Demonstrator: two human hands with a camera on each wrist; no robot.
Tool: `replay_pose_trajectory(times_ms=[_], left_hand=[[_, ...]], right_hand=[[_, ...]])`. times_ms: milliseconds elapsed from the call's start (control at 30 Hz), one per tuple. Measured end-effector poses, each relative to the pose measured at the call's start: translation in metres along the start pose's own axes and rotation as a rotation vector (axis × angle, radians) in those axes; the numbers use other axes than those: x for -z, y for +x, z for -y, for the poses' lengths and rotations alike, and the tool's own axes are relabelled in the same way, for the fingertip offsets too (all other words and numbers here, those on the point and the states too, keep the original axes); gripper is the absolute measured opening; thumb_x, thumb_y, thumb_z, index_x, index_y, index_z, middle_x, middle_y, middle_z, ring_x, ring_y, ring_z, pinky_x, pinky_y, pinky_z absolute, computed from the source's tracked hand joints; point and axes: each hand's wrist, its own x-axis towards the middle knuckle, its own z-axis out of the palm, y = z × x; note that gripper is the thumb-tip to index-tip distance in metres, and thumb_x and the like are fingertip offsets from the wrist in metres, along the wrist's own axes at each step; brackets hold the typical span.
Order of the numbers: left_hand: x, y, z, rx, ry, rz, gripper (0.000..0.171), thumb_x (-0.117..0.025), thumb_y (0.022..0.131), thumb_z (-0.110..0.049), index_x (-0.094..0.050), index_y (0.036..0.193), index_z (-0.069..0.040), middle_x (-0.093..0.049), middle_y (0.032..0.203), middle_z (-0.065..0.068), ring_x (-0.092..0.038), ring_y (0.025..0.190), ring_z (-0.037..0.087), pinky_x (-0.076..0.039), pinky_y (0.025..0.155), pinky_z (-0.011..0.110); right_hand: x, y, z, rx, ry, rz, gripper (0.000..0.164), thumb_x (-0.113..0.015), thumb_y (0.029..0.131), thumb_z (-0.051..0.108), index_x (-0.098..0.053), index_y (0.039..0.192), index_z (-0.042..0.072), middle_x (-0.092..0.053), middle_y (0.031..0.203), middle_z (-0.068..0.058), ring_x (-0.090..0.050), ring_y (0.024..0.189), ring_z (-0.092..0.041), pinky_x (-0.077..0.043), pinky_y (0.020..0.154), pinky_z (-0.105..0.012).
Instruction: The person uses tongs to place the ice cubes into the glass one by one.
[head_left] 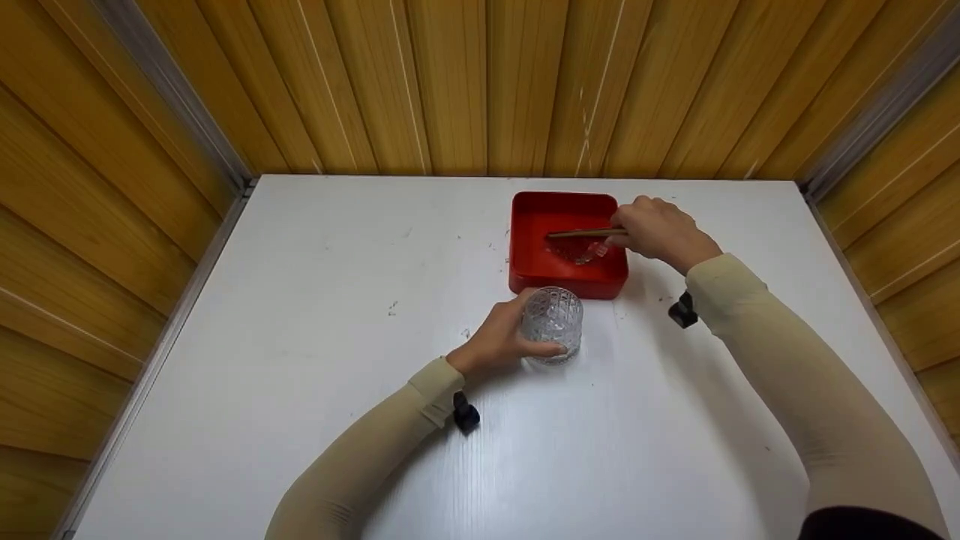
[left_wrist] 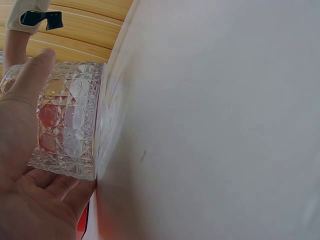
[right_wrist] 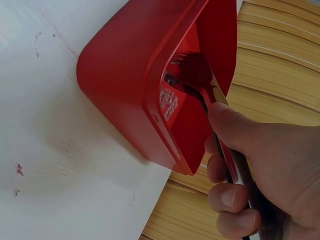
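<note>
The left hand [head_left: 499, 334] grips a clear, faceted glass tumbler [head_left: 553, 324], mouth up on the tabletop, just in front of the near wall of a square, red, open-topped box [head_left: 568, 289]. The right hand [head_left: 658, 231] reaches over the box's right rim, fingers curled round shiny metal tongs [head_left: 585, 233]; their tips are inside the walls, near clear, ice-like cubes [head_left: 592, 253], though whether they touch is hard to tell. The box sits near the tabletop's far edge, with broad room to its left and less to its right. The smooth white tabletop [head_left: 315, 300] carries small dark marks [head_left: 393, 308]; yellow-brown wood-plank walls [head_left: 450, 90] enclose three sides.
</note>
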Motion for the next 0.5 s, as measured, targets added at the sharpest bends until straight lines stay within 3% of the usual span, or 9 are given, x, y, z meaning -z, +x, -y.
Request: replay_pose_trajectory(times_ms=[300, 500], left_hand=[[0.0, 0.0, -0.002, 0.018, 0.007, 0.003, 0.081, -0.094, 0.075, -0.034, -0.052, 0.141, -0.013, -0.068, 0.126, 0.001, -0.064, 0.109, 0.013, -0.051, 0.096, 0.026], [0.0, 0.0, -0.001, 0.014, 0.006, 0.0, 0.081, -0.094, 0.075, -0.035, -0.051, 0.141, -0.014, -0.068, 0.126, 0.001, -0.064, 0.11, 0.013, -0.052, 0.095, 0.026]], right_hand=[[0.004, -0.005, -0.003, -0.016, 0.036, -0.006, 0.019, -0.077, 0.094, 0.021, -0.079, 0.106, 0.006, -0.072, 0.083, -0.007, -0.058, 0.067, -0.023, -0.05, 0.054, -0.032], [0.007, -0.011, -0.003, -0.036, 0.067, 0.005, 0.02, -0.075, 0.096, 0.022, -0.079, 0.108, 0.007, -0.072, 0.084, -0.007, -0.056, 0.069, -0.023, -0.047, 0.053, -0.031]])
